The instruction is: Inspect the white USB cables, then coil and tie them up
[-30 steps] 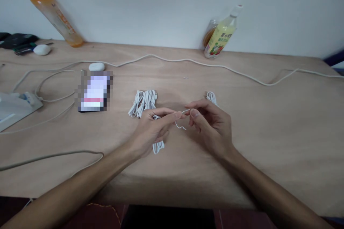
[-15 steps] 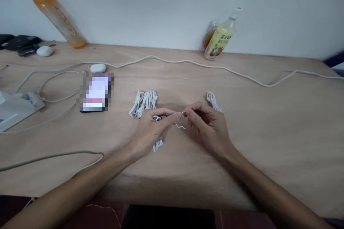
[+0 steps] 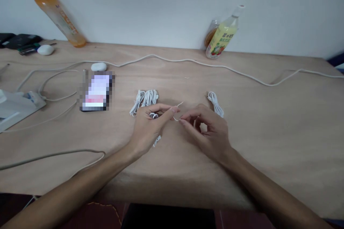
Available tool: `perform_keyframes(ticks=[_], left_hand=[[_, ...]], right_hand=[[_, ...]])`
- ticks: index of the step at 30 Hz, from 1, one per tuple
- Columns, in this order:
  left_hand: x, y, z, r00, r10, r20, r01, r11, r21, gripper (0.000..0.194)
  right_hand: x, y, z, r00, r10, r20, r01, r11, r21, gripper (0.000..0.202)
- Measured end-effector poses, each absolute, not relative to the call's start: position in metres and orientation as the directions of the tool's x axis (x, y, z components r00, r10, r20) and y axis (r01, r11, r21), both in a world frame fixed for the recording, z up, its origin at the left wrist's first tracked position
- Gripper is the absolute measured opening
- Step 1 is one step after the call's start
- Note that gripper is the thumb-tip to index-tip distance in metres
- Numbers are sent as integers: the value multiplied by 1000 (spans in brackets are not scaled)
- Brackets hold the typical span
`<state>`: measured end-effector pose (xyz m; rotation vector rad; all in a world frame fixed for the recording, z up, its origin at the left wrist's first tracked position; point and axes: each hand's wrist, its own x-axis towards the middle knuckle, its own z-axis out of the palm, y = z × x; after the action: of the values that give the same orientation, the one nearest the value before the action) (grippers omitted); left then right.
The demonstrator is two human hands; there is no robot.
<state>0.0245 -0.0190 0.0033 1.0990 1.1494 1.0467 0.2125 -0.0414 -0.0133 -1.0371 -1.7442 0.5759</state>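
A thin white twist tie [image 3: 176,118] runs between the fingertips of both hands. My left hand [image 3: 150,123] pinches it between thumb and index finger, one end sticking up past the fingertips. White cable loops [image 3: 154,115] show inside the curl of that hand, and the cable's lower part [image 3: 157,140] pokes out below the palm. My right hand [image 3: 208,127] is closed in a pinch on the other end of the tie. Behind the left hand lie several coiled white cables [image 3: 145,98], partly covered by it. One more coiled white cable [image 3: 215,103] rests beyond the right hand.
A phone [image 3: 96,91] and a white earbud case [image 3: 98,67] lie to the left. One long white cable [image 3: 193,61] crosses the table. An orange drink bottle [image 3: 59,19] and a yellow-labelled bottle [image 3: 223,35] lean against the wall. A white box-like object [image 3: 18,105] sits far left.
My right hand has moved slightly down and away from the left fingertips, now pinching the tie's lower end. The tie's other end now points up from my left fingers.
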Motion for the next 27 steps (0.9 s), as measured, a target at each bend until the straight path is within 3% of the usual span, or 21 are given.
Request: perform_keyframes(ticks=[7,14,22,27], left_hand=[[26,-22,5,303,937,-176,-86,210,974,30],[26,-23,4,281,953,-116,-35,131,991,23],[23,-22,6,258,964,-59,61,45,997,20],[23,-21,7,329,927,-182,45,177,983,26]], right_hand=[[213,-40,-15,-70,797,600,460,559,-690,14],[214,-40,-17,-63,785,616,501,559,-661,13],[216,-38,-15,-150,756,637,533,604,-592,13],[226,-30,-11,-279,732,622,498,664,-557,16]])
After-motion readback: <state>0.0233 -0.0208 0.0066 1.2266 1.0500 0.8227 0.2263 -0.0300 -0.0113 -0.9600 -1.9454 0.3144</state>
